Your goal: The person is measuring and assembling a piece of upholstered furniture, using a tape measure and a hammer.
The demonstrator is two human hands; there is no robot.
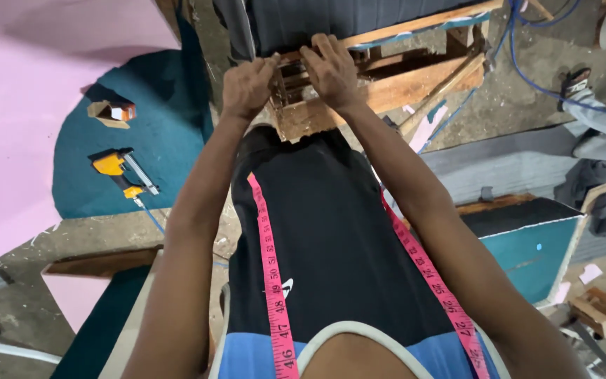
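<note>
We are looking down our own chest at a wooden frame point(387, 81), and everything here we are placing against it. Its long axis is running from the near left corner up and away to the right, under dark grey fabric point(331, 21) draped over its far side. Both hands are sitting on the frame's left end, side by side: the left hand point(247, 88) is curled closed over the near corner, gripping the wood, and the right hand point(331, 70) is lying just right of it, fingers bent down over the top rail and pressing the fabric's edge. Neither hand is nearer; both are touching the frame already.

A pink tape measure point(275, 281) is hanging round our neck, below the frame. Well left of the frame, a yellow staple gun point(122, 172) is lying on teal fabric point(149, 126), beside a small open box point(112, 112) whose contents we cannot make out. Far right and below the frame, an open cardboard box point(601, 312) is sitting on the floor point(499, 105), seemingly empty.
</note>
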